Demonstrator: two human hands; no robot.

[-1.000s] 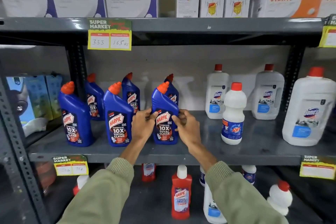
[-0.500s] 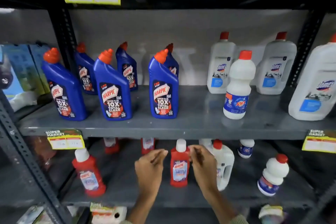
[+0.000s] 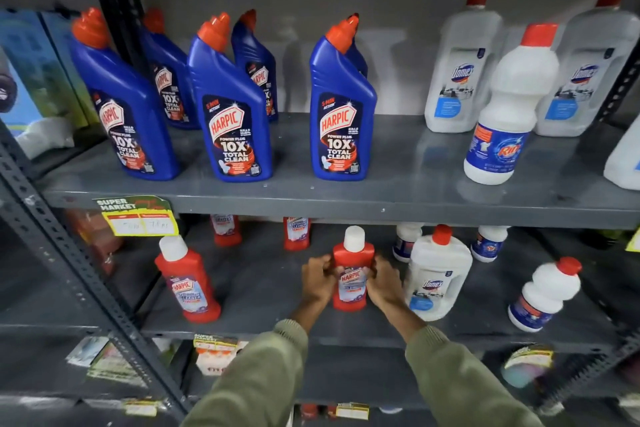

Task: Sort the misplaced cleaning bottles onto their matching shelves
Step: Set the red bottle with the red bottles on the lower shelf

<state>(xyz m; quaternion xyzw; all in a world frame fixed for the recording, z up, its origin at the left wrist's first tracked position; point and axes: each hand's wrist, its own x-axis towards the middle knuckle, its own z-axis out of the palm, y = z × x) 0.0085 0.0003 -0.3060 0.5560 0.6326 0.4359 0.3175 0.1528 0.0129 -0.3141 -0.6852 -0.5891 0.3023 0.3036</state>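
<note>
A red Harpic bottle (image 3: 352, 265) with a white cap stands upright on the lower shelf (image 3: 263, 291). My left hand (image 3: 317, 279) grips its left side and my right hand (image 3: 382, 282) grips its right side. Another red Harpic bottle (image 3: 188, 282) stands to the left, and two more sit at the back. A white Domex bottle (image 3: 437, 274) stands just right of my right hand. On the upper shelf (image 3: 398, 180) are several blue Harpic bottles (image 3: 341, 114), white Domex bottles (image 3: 457, 66) and a white Rin bottle (image 3: 507, 107).
White Rin bottles (image 3: 543, 295) stand on the lower shelf's right side. A perforated steel upright (image 3: 79, 274) slants across the left. Yellow price tags (image 3: 138, 217) hang on the shelf edges. Blue boxes (image 3: 38, 80) fill the left bay. More goods lie on the shelf below.
My hands left the blue Harpic bottle on the upper shelf, dropped to the lower shelf and closed on the red Harpic bottle. The view tilted down and closer.
</note>
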